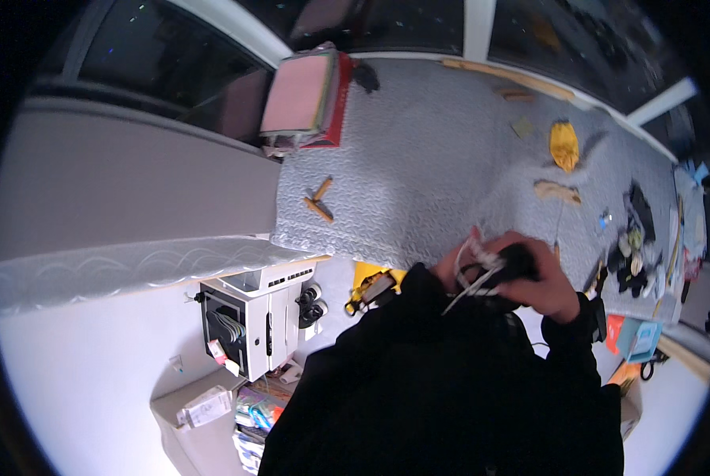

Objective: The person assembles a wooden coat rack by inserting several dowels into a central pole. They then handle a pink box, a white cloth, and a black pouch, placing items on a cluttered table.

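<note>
Above the near edge of the grey quilted cover (426,159), the right hand (553,287) holds a black item (518,263); the left hand (448,268) meets a white cord (488,260), grip unclear; one end dangles, so handling looks unfinished.

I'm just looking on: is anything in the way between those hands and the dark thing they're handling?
Nothing visible blocks the right hand; it is already on the dark thing. Between the left hand and it hangs a loose white cord, though blur hides whether that hand touches the dark thing too.
</note>
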A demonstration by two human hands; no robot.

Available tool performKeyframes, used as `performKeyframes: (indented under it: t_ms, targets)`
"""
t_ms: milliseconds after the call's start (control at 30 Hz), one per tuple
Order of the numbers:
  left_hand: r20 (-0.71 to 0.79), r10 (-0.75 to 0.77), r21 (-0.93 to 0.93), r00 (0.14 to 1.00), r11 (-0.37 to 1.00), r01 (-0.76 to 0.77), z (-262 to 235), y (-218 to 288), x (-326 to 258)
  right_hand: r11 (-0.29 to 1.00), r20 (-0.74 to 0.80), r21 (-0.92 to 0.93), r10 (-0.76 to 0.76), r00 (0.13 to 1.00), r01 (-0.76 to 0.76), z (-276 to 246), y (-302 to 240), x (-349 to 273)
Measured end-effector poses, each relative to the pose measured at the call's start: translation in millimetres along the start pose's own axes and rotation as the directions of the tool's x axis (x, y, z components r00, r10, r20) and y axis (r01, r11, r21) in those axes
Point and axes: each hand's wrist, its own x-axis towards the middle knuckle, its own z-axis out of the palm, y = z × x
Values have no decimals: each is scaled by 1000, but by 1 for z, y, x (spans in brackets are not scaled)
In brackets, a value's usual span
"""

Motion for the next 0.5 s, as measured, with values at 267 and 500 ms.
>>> performKeyframes:
  t_ms: [267,500]
  targets:
    - [199,-48,-380,979,917,123,13,59,-33,869,-415,-446,-414,810,215,11,-65,47]
    - [-190,124,-232,974,958,-168,-5,116,-9,393,-233,-899,-52,971,-194,59,11,128]
